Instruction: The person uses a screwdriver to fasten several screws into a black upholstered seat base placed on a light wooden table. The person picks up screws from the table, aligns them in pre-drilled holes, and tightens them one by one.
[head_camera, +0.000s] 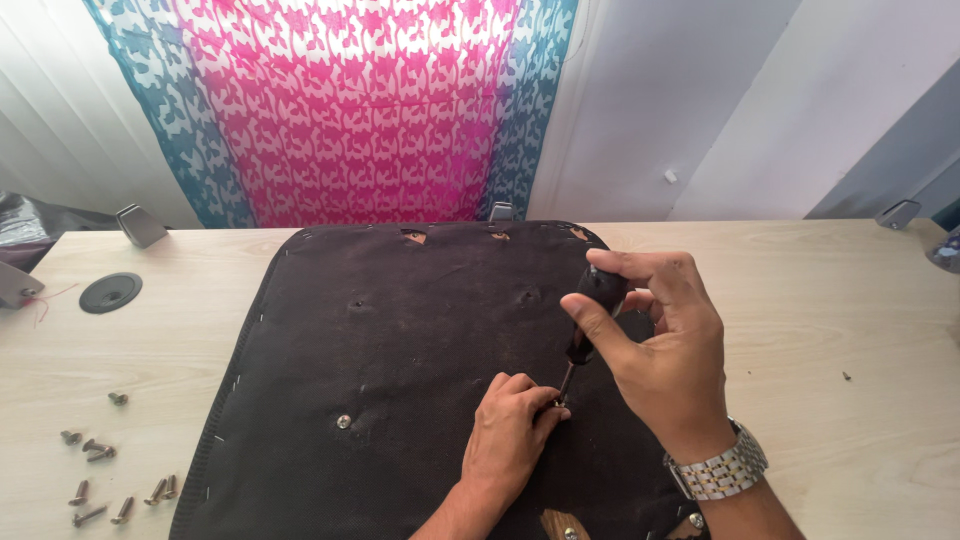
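My right hand (665, 350) wraps closed round the screwdriver (590, 315) handle | left hand (512, 425) pinches its tip | black fabric panel (400, 350), table (830, 330) near edge | I'd keep shaft upright, press down | loose screws (105, 470) near-left corner.

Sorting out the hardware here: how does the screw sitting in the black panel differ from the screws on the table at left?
The screw in the black panel is seated, only its round head showing; the loose screws lie on their sides, shanks visible. It is single; they are a scattered group on the table. All look metallic.
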